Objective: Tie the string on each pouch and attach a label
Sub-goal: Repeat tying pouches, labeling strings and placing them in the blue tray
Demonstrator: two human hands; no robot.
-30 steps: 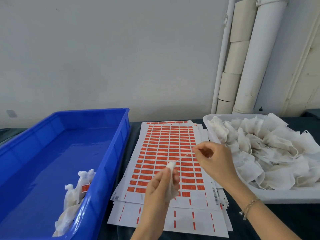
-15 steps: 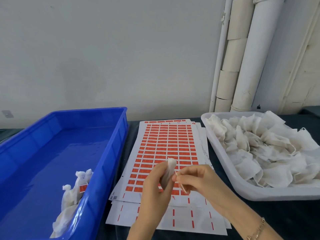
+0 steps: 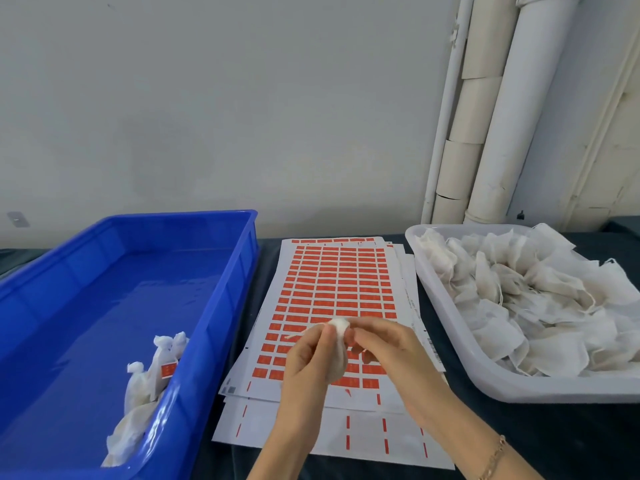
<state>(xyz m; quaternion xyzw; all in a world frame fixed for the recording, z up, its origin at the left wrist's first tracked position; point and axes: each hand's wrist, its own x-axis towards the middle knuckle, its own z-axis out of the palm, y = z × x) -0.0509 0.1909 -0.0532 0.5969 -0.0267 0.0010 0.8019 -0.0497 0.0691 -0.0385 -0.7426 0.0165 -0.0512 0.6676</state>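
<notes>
White pouch [image 3: 337,344] pinched by left hand [image 3: 304,362] fingers; right hand [image 3: 384,344] fingers pinching its top

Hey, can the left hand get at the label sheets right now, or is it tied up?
Probably not yet: the left hand is holding the pouch, though the label sheets lie uncovered just beneath.

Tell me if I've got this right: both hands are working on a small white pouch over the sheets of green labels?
Not quite. The head view shows the labels are red-orange, not green. Otherwise yes: the left hand and right hand hold a small white pouch over the sheets.
</notes>
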